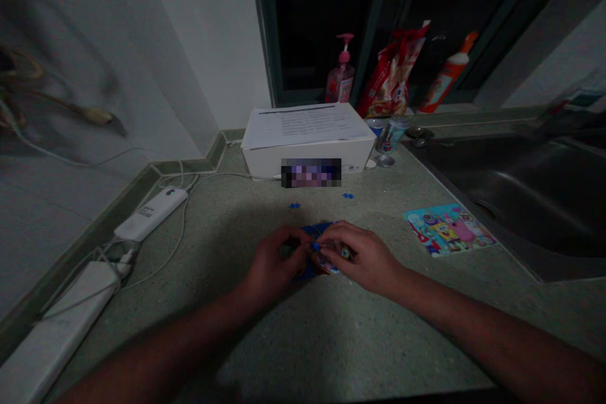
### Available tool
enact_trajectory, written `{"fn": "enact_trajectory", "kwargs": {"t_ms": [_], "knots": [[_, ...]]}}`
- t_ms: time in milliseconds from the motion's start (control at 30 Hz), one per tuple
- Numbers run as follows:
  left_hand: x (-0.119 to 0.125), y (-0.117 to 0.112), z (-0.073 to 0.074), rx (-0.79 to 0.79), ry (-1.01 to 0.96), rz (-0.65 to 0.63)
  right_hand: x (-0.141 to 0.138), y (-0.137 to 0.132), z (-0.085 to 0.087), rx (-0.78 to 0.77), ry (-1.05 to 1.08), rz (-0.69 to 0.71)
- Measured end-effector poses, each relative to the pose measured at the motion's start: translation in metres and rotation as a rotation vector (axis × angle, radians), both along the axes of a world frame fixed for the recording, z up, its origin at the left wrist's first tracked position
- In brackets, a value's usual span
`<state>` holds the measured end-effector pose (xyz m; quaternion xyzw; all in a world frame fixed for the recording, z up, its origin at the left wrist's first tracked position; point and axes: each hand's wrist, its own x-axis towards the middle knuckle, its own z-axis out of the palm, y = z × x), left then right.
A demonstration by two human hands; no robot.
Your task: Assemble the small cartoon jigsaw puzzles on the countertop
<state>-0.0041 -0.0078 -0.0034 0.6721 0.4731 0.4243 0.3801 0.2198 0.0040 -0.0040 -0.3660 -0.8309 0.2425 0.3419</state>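
"What is held?"

"A small blue piece is pinched by the fingertips of the right hand, above a flat printed blue object on the speckled countertop. The object is largely covered by both hands, so its shape cannot be made out. The left hand is curled against it, but whether it is gripped cannot be told."

"And the containers?"

"A white box is topped with papers; its contents are hidden, and part of its front is obscured by a pixelated patch. Behind it, a pink pump bottle and a red bag are stood by the window. The steel sink is too dark to be seen into."

"Anything loose?"

"Two blue bits are lying on the counter, and a printed cartoon card is placed beside the sink."
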Motion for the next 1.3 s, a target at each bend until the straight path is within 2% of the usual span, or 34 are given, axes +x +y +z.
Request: {"fn": "enact_trajectory", "kwargs": {"t_ms": [167,467,733,867,1100,1300], "knots": [[0.000,0.000,0.000,0.004,0.032,-0.007,0.001,0.001,0.000,0.043,-0.017,0.022],[0.002,0.000,-0.001,-0.023,-0.031,-0.050,0.002,-0.001,0.004,0.138,-0.078,0.043],[0.001,-0.001,0.001,-0.029,-0.008,-0.059,0.002,-0.002,0.005,0.148,-0.104,0.053],[0.001,-0.002,-0.001,0.067,0.023,-0.046,0.002,-0.001,0.006,0.151,-0.089,0.035],[-0.003,-0.002,-0.010,0.394,0.112,-0.091,0.002,0.000,0.005,0.162,-0.034,0.007],[-0.004,-0.001,-0.010,0.471,0.162,-0.091,0.002,0.000,0.004,0.157,-0.050,0.012]]}}
